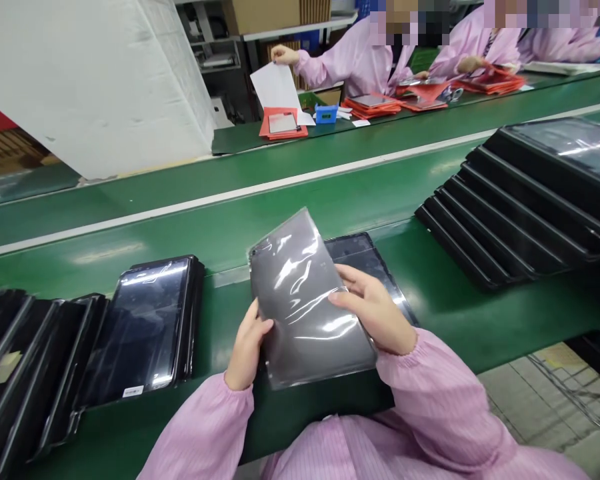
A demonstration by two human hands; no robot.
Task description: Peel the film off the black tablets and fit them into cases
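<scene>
A grey tablet [300,347] in a clear plastic sleeve is held up and tilted in front of me, its back with a small camera lens facing me. My left hand [247,343] grips its left edge, thumb on the front. On the opposite edge, my right hand [375,307] is closed with the thumb pressed on the plastic. Behind the tablet lies a black tray [365,260] on the green bench, partly hidden by the sleeve and my right hand. The fingers under the tablet are out of sight.
To the left stands a short stack of black trays [150,320] with a dark screen on top, beside leaning black trays [35,373]. A taller slanted tray stack [520,207] rises at right. Across the green bench [220,207], co-workers in pink handle red sheets [375,105].
</scene>
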